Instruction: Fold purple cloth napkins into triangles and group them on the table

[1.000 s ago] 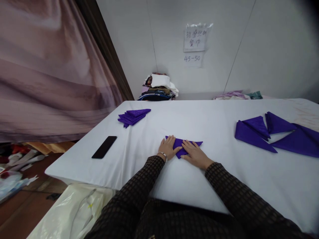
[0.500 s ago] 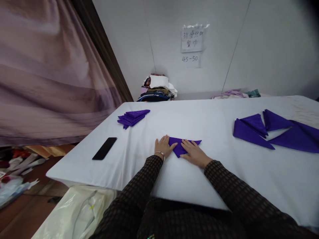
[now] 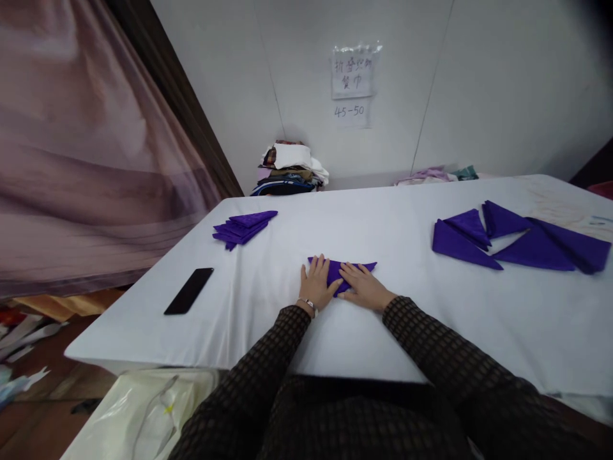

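A purple cloth napkin [image 3: 334,271], folded to a triangle, lies on the white-covered table in front of me. Across its left part my left hand [image 3: 317,283] rests flat with fingers spread, a bracelet on the wrist. My right hand [image 3: 366,287] presses flat on the right part, fingers stretched out. Both palms hide much of the cloth; its left and right points show beyond my fingers. To the left is a stack of folded purple napkins [image 3: 245,229]. More folded purple napkins [image 3: 520,239] lie overlapping at the right.
A black phone [image 3: 189,291] lies on the white tablecloth [image 3: 268,306] at the left. Behind the table are piled clothes [image 3: 288,169] and a wall with a paper sign [image 3: 352,80]. A pink curtain [image 3: 105,153] hangs at the left. A cream plastic-covered object [image 3: 138,415] stands by the near edge.
My left hand has moved onto the napkin's left part, whose left point now shows past my fingers. My right hand still presses the right part. The view has shifted slightly right.
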Tool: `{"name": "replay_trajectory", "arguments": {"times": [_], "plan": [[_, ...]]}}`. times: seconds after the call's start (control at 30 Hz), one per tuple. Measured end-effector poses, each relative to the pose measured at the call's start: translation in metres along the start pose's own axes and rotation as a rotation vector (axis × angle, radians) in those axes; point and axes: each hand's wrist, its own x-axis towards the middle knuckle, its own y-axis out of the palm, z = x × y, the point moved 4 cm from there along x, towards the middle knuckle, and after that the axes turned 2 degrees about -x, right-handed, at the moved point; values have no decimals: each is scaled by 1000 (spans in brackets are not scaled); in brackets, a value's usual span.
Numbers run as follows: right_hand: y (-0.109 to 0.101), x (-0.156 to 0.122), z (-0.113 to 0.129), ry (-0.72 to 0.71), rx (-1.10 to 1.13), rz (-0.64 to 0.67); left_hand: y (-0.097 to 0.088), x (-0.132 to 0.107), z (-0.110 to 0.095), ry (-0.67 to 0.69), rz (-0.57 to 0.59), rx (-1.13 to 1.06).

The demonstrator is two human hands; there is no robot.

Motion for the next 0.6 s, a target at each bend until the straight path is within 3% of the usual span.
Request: {"name": "replay_trajectory", "arguments": {"times": [0.1,0.2,0.33,0.6], "plan": [[1,-1,0,-9,-8,18,11,-13,-16,137,87,-28],[0,0,0,-20,-15,30,20,-18,-18,154,151,-36],[-5,-1,-4,-36,1,40,20,-17,-17,155,145,-17],[-18,-22,-50,112,-42,32,20,-18,-18,149,133,13]]}}
